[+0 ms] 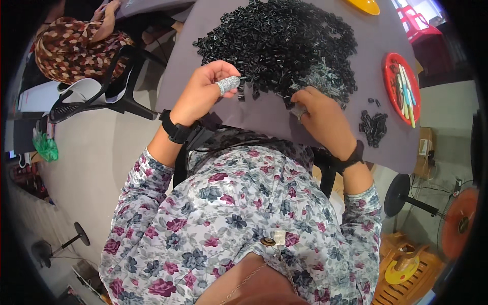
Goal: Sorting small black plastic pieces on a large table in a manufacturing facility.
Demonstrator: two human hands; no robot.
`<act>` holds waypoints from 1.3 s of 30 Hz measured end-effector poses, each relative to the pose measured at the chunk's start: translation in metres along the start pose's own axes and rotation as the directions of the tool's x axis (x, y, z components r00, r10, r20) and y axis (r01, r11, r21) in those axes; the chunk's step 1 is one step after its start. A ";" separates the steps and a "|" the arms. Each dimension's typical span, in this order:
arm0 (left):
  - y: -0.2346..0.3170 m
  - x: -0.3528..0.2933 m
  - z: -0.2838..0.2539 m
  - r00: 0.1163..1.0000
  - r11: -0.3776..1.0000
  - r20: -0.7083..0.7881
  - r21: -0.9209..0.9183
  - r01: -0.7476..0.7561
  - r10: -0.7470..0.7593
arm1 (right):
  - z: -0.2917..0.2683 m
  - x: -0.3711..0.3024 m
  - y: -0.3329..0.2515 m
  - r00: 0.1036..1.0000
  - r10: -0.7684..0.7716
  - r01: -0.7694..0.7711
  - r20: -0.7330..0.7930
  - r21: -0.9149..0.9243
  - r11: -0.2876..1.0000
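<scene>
A large heap of small black tube-like pieces (274, 40) covers much of the grey table. My left hand (206, 89) is closed at the heap's near left edge, its thumb wrapped in a silvery cover. A small thin piece (243, 78) sticks out from its fingertips. My right hand (325, 114) is closed too, pinching at the heap's near edge. By those fingertips is a small black piece (288, 103), and a silvery wrap shows on the thumb. Beyond my right hand lies a patch of small pale greyish pieces (325, 76) on the heap.
A smaller pile of black pieces (373, 129) lies right of my right hand. Farther right, a red tray (389, 94) holds several slim-handled tools. A yellow dish (366, 5) sits at the far edge. Another person (79, 48) sits at left beside a black chair (127, 84).
</scene>
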State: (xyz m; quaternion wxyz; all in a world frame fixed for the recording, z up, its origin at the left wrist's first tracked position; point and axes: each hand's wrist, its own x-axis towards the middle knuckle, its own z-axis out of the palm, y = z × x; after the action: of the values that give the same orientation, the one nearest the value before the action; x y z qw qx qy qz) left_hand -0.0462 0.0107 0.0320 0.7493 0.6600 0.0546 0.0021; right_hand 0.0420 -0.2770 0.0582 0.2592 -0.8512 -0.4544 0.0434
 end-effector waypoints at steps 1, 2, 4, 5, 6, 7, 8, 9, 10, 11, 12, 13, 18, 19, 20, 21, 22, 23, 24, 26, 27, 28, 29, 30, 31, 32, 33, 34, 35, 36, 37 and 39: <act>0.001 0.001 0.003 1.000 1.000 0.014 0.003 0.000 0.000 | 0.004 -0.003 0.000 0.999 0.033 -0.033 0.003 -0.004 0.999; 0.001 0.002 0.006 0.999 1.000 0.052 0.005 -0.005 0.005 | 0.010 -0.004 0.002 1.000 0.016 -0.016 -0.020 -0.034 0.999; -0.003 0.002 0.014 0.993 1.000 0.121 0.012 -0.014 0.012 | 0.022 -0.006 0.006 0.998 -0.028 0.022 -0.063 -0.092 0.996; -0.002 0.002 0.018 0.991 1.000 0.130 0.020 -0.019 0.016 | 0.022 -0.005 0.006 0.999 -0.003 -0.002 -0.052 -0.085 0.996; 0.000 0.003 0.023 0.990 0.999 0.138 0.028 -0.023 0.019 | 0.022 -0.005 0.007 0.999 0.022 -0.026 -0.042 -0.079 0.997; 0.001 0.003 0.026 0.989 0.999 0.148 0.035 -0.025 0.020 | 0.023 -0.005 0.007 0.998 0.050 -0.052 -0.030 -0.072 0.996; 0.002 0.003 0.029 0.988 0.999 0.152 0.037 -0.019 0.013 | 0.023 -0.006 0.007 0.999 0.038 -0.041 -0.039 -0.058 0.997; 0.003 0.003 0.031 0.988 0.999 0.157 0.038 -0.013 0.007 | 0.022 -0.009 0.007 0.998 0.027 -0.029 -0.048 -0.044 0.999; 0.004 0.004 0.033 0.987 0.999 0.161 0.041 -0.006 0.000 | 0.022 -0.011 0.008 0.998 0.016 -0.018 -0.057 -0.031 0.999; 0.004 0.006 0.034 0.984 0.999 0.177 0.045 -0.017 0.008 | 0.022 -0.012 0.008 0.998 0.022 -0.024 -0.064 -0.033 0.999; 0.004 0.008 0.035 0.981 0.998 0.193 0.049 -0.027 0.017 | 0.023 -0.013 0.007 0.997 0.028 -0.031 -0.071 -0.035 0.999; 0.004 0.009 0.035 0.978 0.998 0.208 0.052 -0.035 0.024 | 0.023 -0.013 0.007 0.996 0.036 -0.038 -0.076 -0.037 0.999; 0.005 0.012 0.047 0.975 0.993 0.221 0.118 -0.032 0.005 | 0.016 -0.013 0.008 0.991 0.125 -0.123 -0.049 0.049 0.991; 0.006 0.011 0.049 0.976 0.987 0.216 0.161 -0.026 -0.010 | 0.015 -0.014 0.009 0.991 0.125 -0.122 -0.056 0.059 0.991; 0.006 0.011 0.050 0.976 0.988 0.217 0.155 -0.021 -0.013 | 0.014 -0.014 0.008 0.991 0.120 -0.117 -0.062 0.062 0.991; 0.006 0.010 0.051 0.976 0.989 0.217 0.150 -0.017 -0.016 | 0.013 -0.014 0.006 0.991 0.115 -0.111 -0.069 0.064 0.992; 0.005 0.010 0.052 0.976 0.989 0.218 0.144 -0.013 -0.019 | 0.012 -0.015 0.006 0.991 0.110 -0.105 -0.077 0.067 0.992; 0.004 0.010 0.052 0.975 0.989 0.224 0.145 -0.025 -0.009 | 0.012 -0.015 0.008 0.991 0.113 -0.108 -0.076 0.072 0.992; 0.002 0.009 0.050 0.973 0.989 0.229 0.146 -0.036 0.001 | 0.013 -0.015 0.012 0.990 0.116 -0.110 -0.075 0.078 0.991; 0.001 0.009 0.050 0.973 0.988 0.229 0.148 -0.040 0.005 | 0.012 -0.014 0.016 0.992 0.111 -0.106 -0.063 0.072 0.992; 0.003 0.009 0.051 0.975 0.988 0.224 0.151 -0.034 0.000 | 0.011 -0.013 0.015 0.993 0.103 -0.100 -0.055 0.062 0.993; 0.005 0.008 0.052 0.976 0.987 0.219 0.154 -0.033 -0.001 | 0.010 -0.012 0.015 0.995 0.092 -0.090 -0.049 0.048 0.995; 0.008 0.007 0.053 0.975 0.986 0.221 0.164 -0.030 -0.007 | 0.009 -0.011 0.016 0.995 0.076 -0.071 -0.061 0.078 0.994; 0.012 0.005 0.054 0.975 0.984 0.223 0.174 -0.027 -0.013 | 0.009 -0.011 0.018 0.995 0.060 -0.052 -0.074 0.108 0.993; 0.013 0.003 0.054 0.975 0.983 0.223 0.181 -0.021 -0.021 | 0.008 -0.011 0.020 0.996 0.045 -0.033 -0.082 0.138 0.990; 0.013 0.005 0.055 0.973 0.985 0.230 0.169 -0.038 -0.002 | 0.005 -0.012 0.021 0.993 0.108 -0.092 -0.051 0.251 0.964; 0.012 0.007 0.056 0.971 0.986 0.238 0.157 -0.056 0.017 | 0.002 -0.012 0.021 0.986 0.167 -0.152 -0.013 0.359 0.921; 0.012 0.008 0.058 0.970 0.987 0.242 0.146 -0.072 0.035 | 0.000 -0.012 0.020 0.975 0.219 -0.210 0.033 0.461 0.862; 0.015 0.008 0.062 0.970 0.987 0.241 0.146 -0.073 0.035 | -0.003 -0.011 0.017 0.977 0.210 -0.184 0.024 0.585 0.790; 0.021 0.008 0.067 0.970 0.986 0.241 0.147 -0.073 0.036 | -0.006 -0.009 0.012 0.979 0.202 -0.154 0.013 0.696 0.701; 0.027 0.009 0.071 0.969 0.986 0.244 0.147 -0.078 0.040 | -0.009 -0.006 0.007 0.980 0.197 -0.119 -0.002 0.791 0.601; 0.032 0.011 0.078 0.966 0.979 0.232 0.139 -0.146 0.111 | -0.013 -0.002 0.001 0.981 0.191 -0.083 -0.027 0.833 0.547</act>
State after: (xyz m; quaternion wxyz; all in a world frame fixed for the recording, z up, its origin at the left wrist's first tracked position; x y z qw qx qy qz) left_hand -0.0262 -0.0611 0.0727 0.6952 0.7146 -0.0729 -0.0276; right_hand 0.0460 -0.2845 0.0686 0.6499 -0.6630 -0.2971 0.2229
